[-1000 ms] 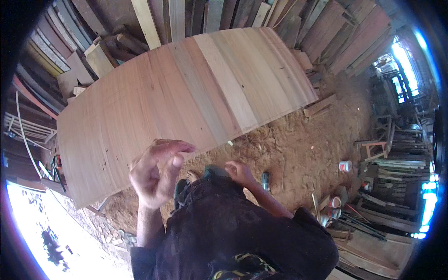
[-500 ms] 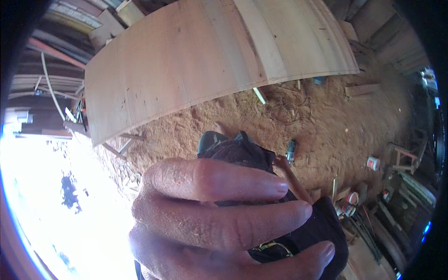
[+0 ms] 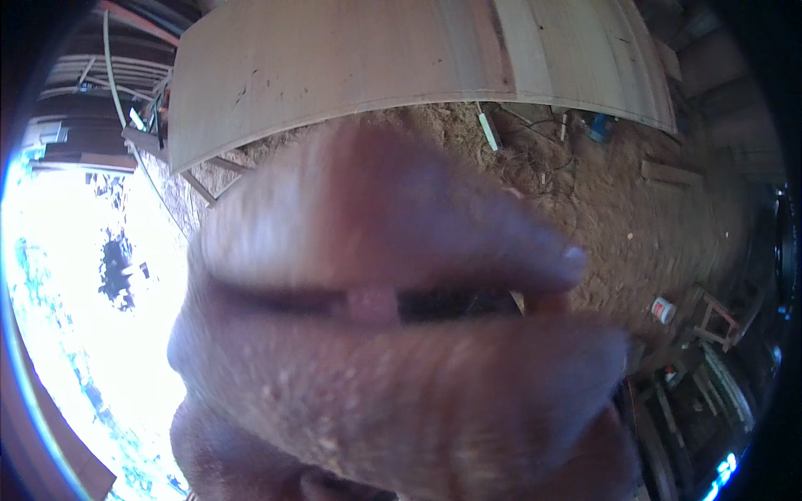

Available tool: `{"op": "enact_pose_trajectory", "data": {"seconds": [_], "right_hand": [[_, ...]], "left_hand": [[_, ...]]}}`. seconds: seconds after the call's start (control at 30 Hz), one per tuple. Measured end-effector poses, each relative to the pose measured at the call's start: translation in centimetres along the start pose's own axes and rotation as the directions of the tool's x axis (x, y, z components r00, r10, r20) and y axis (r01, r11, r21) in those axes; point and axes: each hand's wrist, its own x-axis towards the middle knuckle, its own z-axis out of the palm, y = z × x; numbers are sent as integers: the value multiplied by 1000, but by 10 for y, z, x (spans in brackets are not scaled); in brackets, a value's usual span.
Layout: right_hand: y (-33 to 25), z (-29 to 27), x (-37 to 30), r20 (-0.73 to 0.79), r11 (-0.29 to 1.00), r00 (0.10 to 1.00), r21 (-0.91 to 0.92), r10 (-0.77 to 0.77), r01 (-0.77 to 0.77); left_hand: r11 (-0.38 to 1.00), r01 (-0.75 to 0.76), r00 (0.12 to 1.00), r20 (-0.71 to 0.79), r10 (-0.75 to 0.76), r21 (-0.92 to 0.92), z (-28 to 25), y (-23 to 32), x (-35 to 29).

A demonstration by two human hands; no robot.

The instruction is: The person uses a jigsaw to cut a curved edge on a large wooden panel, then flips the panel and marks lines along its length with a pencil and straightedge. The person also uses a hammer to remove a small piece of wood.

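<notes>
My left hand (image 3: 393, 384) fills the middle of the view, very close and blurred. Its fingers stretch to the right, with a dark gap between the upper and lower ones. Nothing shows between them, and the thumb cannot be made out. Most of my body is covered by this hand. My right hand is hidden behind it; only a small patch of skin, perhaps the right forearm, shows past the fingers. Beyond lies a large pale wooden panel (image 3: 351, 67), which neither hand is seen touching.
Brown sandy ground (image 3: 601, 209) spreads below the panel. On it are a pale strip (image 3: 489, 132), a blue object (image 3: 598, 127), a wood block (image 3: 671, 174) and a white tub (image 3: 663, 310) near a small wooden frame (image 3: 714, 317). Bright daylight floods the left side.
My left hand has come nearer and higher, covering more of the view. The panel sits higher in the picture. My right hand and the dark cylindrical object near it have become hidden.
</notes>
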Motion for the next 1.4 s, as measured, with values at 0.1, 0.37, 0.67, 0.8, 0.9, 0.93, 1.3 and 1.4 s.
{"op": "enact_pose_trajectory", "data": {"seconds": [0.1, 0.37, 0.67, 0.8, 0.9, 0.93, 1.3, 1.4], "right_hand": [[22, -6, 13, 88, 999, 996, -47, 0, 4], [103, 62, -18, 125, 864, 961, -479, 245, -158], [-5, 317, -10, 504, 887, 854, -443, 125, 132], [-99, 422, -22, 523, 805, 832, -566, 183, 179], [-158, 486, -45, 726, 770, 669, -516, 160, 375], [-168, 505, -46, 758, 745, 637, -504, 139, 437], [-264, 690, -88, 911, 775, 401, -324, 99, 542], [-300, 735, -72, 915, 732, 404, -271, -6, 624]], "left_hand": [[998, -19, 999, -29, 20, 52, -25, 7, -7], [938, 74, 994, -98, -43, 339, -161, 2, -107], [254, 965, 239, -620, -747, 67, -253, 7, -423], [236, 966, 87, -732, -675, -103, -287, 37, -463], [237, 955, -12, -827, -562, -176, -312, 40, -469], [262, 947, -27, -857, -515, -188, -319, 36, -469], [411, 860, -174, -931, -321, -302, -414, -25, -504], [446, 839, -198, -938, -285, -312, -476, -46, -508]]}}
